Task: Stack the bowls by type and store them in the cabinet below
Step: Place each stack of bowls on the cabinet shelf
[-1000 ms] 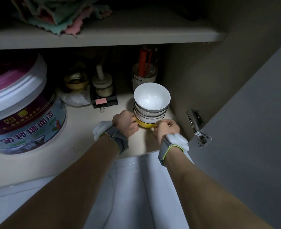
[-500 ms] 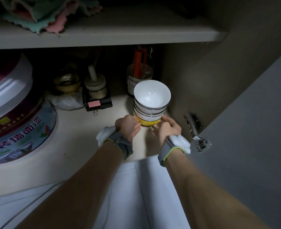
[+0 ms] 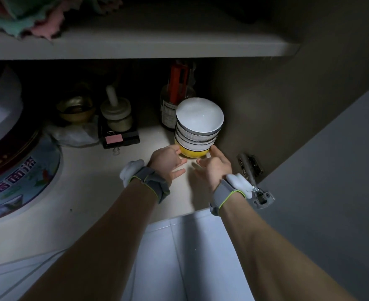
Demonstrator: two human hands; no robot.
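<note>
My left hand is open, fingers relaxed and spread, its fingertips at the left side of the yellow bowl at the bottom of the stack of bowls. My right hand is open too, fingers loosely extended, one fingertip touching the yellow bowl's right side; neither hand is wrapped around anything. Both wrists wear grey bands with green edging and a white device on the outside.

The stack stands upright on the cabinet floor, near its right back corner, close to the cabinet's right wall. It is several white bowls with dark rims nested on the yellow one, the top bowl showing a clean white inside.

Just behind the stack, toward the back edge, stands a glass bottle with a label and red parts showing above it. Left of that, a small jar with a white stopper sits on a black box with a pink label, and further left are a brass bowl and a crumpled plastic bag. A big paint bucket with printed lettering fills the left side. At the right front corner a metal hinge joins the open cabinet door. Above, cloths hang over the front edge of the shelf.
</note>
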